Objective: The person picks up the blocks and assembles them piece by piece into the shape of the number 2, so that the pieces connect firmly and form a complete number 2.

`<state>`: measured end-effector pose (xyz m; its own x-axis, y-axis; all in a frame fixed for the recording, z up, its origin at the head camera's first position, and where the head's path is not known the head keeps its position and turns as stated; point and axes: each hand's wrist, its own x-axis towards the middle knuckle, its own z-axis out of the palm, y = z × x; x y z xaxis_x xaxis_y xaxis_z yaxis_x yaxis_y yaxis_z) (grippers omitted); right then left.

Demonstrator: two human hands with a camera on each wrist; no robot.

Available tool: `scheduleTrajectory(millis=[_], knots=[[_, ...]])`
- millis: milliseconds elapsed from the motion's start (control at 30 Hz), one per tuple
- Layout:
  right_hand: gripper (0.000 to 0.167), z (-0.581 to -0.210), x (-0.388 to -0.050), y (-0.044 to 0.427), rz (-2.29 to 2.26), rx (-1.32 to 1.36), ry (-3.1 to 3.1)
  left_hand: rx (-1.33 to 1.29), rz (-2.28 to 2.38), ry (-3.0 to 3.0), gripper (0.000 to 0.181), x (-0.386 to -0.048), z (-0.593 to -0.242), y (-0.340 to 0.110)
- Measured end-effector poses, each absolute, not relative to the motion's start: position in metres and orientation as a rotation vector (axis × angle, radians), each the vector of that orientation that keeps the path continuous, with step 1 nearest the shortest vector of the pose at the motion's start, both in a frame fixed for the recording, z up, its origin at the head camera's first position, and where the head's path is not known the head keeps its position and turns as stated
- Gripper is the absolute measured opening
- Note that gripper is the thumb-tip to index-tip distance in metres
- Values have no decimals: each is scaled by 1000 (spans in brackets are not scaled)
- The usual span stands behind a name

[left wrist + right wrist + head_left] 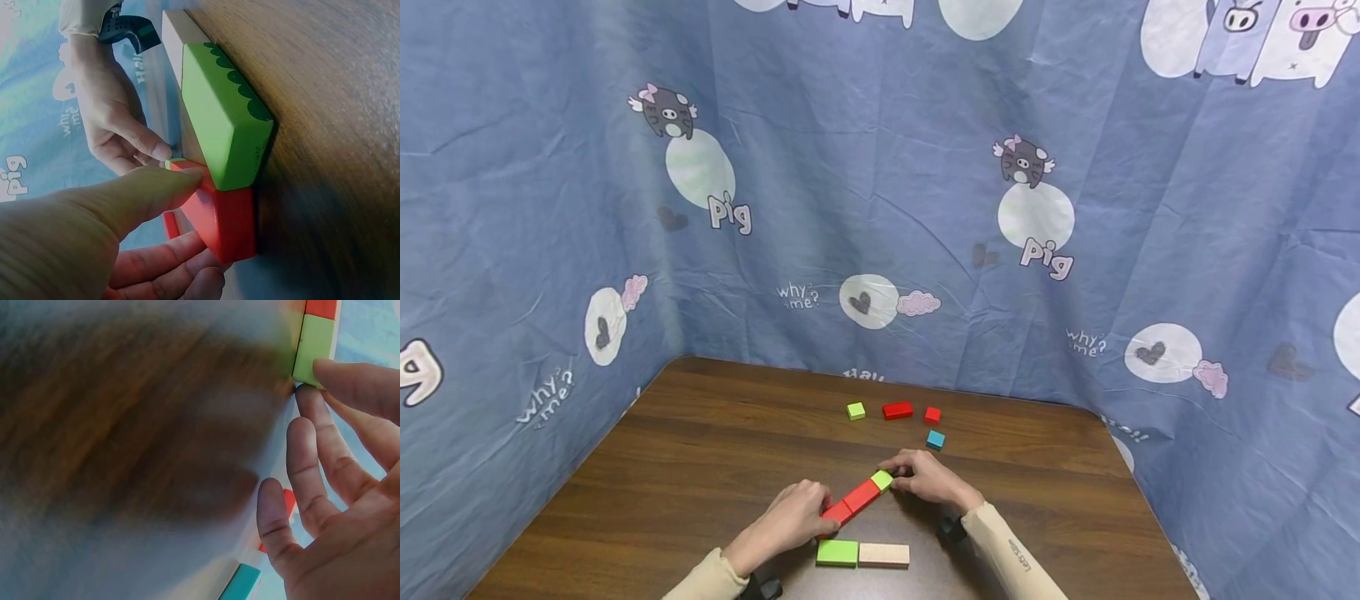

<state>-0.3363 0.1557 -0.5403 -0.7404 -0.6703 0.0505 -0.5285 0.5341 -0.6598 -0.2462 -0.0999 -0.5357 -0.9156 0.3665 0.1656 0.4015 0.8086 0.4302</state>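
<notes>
A slanting row in the head view has two red blocks [861, 496] and a small green block [882, 479] at its far right end. The left hand [790, 517] pinches the near red block [234, 219], its thumb on one side and fingers on the other. At the opposite end the right hand [931, 479] holds the small green block [314, 350] between thumb and fingertip, its other fingers spread. One corner of the near red block meets the larger green block [219, 112] in the left wrist view.
The larger green block [837, 552] and a pale wooden block [883, 556] lie end to end nearest the person. Farther back are a green block [856, 411], red blocks [897, 411] [932, 415] and a blue block [936, 439]. A patterned blue curtain [880, 208] borders the table.
</notes>
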Motion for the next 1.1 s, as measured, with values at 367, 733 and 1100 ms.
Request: scheduleTrajectory(millis=[367,733,1100], knots=[[33,-541,-339,154,-969,-993,2593,-612,-716,-2926,27,-246,-536,-100],[33,-536,-343,157,-842,-1130,2599,-621,-709,-2917,25,-246,-535,-100],[35,-531,-347,159,-733,-1225,2585,-622,-708,-2916,24,-247,-535,-100]])
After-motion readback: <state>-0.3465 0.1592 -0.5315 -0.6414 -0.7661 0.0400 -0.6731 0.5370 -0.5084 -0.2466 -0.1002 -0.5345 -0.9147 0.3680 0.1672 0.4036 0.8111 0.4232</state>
